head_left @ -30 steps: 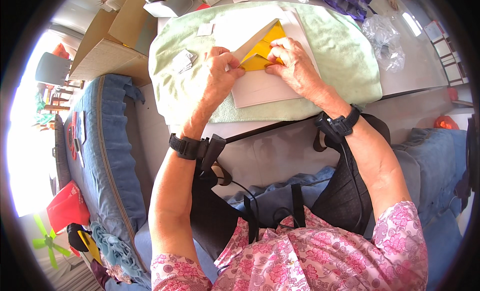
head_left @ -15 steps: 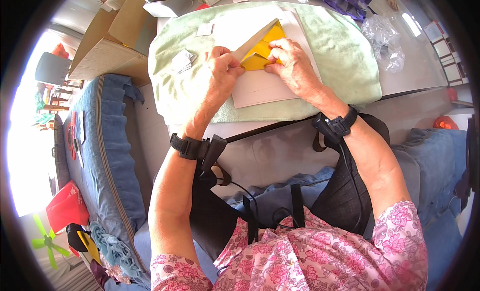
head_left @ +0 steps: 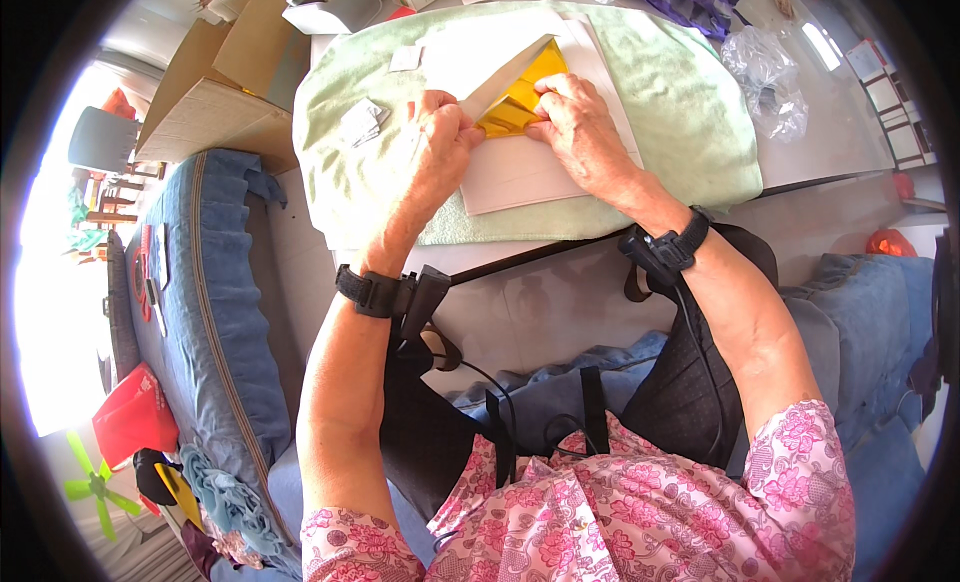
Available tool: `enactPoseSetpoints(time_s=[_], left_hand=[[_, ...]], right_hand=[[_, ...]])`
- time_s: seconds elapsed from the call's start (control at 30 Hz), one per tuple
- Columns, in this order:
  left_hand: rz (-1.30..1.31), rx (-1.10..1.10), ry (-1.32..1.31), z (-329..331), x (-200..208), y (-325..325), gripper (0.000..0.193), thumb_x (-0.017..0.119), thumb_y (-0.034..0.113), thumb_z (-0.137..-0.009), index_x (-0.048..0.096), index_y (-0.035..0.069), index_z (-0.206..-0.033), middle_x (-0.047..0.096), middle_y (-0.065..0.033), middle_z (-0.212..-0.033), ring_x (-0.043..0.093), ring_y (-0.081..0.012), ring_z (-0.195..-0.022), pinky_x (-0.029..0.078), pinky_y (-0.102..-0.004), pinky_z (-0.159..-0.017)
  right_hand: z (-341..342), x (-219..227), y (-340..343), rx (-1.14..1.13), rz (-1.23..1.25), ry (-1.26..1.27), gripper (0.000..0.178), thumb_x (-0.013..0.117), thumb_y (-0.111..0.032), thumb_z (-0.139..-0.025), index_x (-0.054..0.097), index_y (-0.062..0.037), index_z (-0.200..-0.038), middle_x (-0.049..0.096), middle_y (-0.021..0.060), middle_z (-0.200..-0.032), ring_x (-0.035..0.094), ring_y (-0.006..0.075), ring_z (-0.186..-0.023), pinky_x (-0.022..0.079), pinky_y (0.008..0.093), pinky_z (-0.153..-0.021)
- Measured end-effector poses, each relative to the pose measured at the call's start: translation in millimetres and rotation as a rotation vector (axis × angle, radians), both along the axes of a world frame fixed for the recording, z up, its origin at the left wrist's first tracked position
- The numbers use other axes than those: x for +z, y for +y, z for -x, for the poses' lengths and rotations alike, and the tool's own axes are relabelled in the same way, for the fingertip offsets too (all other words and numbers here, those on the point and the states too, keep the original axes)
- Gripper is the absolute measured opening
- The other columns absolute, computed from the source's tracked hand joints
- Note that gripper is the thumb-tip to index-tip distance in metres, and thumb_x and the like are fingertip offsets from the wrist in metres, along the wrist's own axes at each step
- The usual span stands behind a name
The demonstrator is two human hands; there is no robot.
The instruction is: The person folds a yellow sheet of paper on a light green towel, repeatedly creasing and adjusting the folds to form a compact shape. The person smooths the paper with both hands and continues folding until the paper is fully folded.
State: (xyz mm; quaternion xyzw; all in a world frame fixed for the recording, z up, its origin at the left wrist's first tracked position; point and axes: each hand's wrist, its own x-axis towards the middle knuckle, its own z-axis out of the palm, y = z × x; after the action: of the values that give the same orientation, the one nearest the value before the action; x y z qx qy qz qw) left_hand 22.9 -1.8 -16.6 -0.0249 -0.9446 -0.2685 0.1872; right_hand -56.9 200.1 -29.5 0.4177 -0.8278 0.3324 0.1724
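Note:
A shiny yellow foil paper [head_left: 524, 94], partly folded, with a pale back showing along its upper left edge, lies on a stack of white sheets [head_left: 520, 182]. My left hand [head_left: 440, 137] pinches its lower left corner between thumb and fingers. At the paper's right side my right hand [head_left: 580, 127] has its thumb and fingers closed on the edge. A raised fold of the foil stands between the two hands. Under the sheets a light green towel [head_left: 690, 142] is spread. Each wrist wears a black strap with a small device.
Small white paper pieces [head_left: 365, 120] lie on the towel at left. A clear plastic bag [head_left: 765, 77] and a purple bag [head_left: 690, 4] are at the back right. A cardboard box [head_left: 215, 102] stands left of the table, near a blue-covered seat [head_left: 235, 302].
The foil's lower fold has been pressed flatter and looks more creased and glossy. Both hands stay on the paper, shifted only slightly.

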Motion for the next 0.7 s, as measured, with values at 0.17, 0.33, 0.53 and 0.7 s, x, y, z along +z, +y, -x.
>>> enactPoseSetpoints(time_s=[0.17, 0.33, 0.53, 0.7], left_hand=[[-0.048, 0.017, -0.073, 3, 2, 0, 0.012, 0.073, 0.007, -0.082, 0.068, -0.002, -0.088, 0.057, -0.0174, -0.122, 0.048, -0.0355, -0.113, 0.044, -0.0426, -0.096], [-0.053, 0.045, -0.109, 3, 6, 2, 0.012, 0.072, 0.009, -0.084, 0.069, -0.002, -0.087, 0.057, -0.0173, -0.123, 0.048, -0.0346, -0.115, 0.043, -0.0421, -0.099], [-0.071, 0.088, -0.200, 1, 17, 7, 0.019, 0.072, 0.014, -0.086, 0.072, -0.004, -0.092, 0.057, -0.0163, -0.126, 0.051, -0.0317, -0.117, 0.043, -0.0399, -0.100], [-0.079, 0.092, -0.193, 4, 12, 4, 0.021, 0.071, 0.015, -0.086, 0.073, -0.005, -0.092, 0.057, -0.0160, -0.126, 0.053, -0.0296, -0.116, 0.046, -0.0387, -0.097]], right_hand=[[0, 1, 0, 0.010, -0.011, 0.028, 0.016, 0.070, -0.009, -0.087, 0.065, 0.0061, -0.092, 0.061, 0.0205, -0.118, 0.055, 0.0349, -0.106, 0.044, 0.0457, -0.094], [-2, 3, -2, -0.012, -0.013, 0.024, 0.017, 0.070, -0.009, -0.087, 0.066, 0.0070, -0.092, 0.061, 0.0208, -0.118, 0.055, 0.0345, -0.107, 0.044, 0.0460, -0.094], [-2, 5, -2, -0.038, -0.052, -0.020, 0.020, 0.071, -0.010, -0.086, 0.066, 0.0086, -0.092, 0.061, 0.0224, -0.121, 0.055, 0.0361, -0.114, 0.044, 0.0460, -0.098], [-1, 3, -1, -0.020, -0.002, -0.066, 0.021, 0.071, -0.011, -0.086, 0.067, 0.0087, -0.093, 0.060, 0.0250, -0.122, 0.054, 0.0385, -0.115, 0.044, 0.0452, -0.100]])
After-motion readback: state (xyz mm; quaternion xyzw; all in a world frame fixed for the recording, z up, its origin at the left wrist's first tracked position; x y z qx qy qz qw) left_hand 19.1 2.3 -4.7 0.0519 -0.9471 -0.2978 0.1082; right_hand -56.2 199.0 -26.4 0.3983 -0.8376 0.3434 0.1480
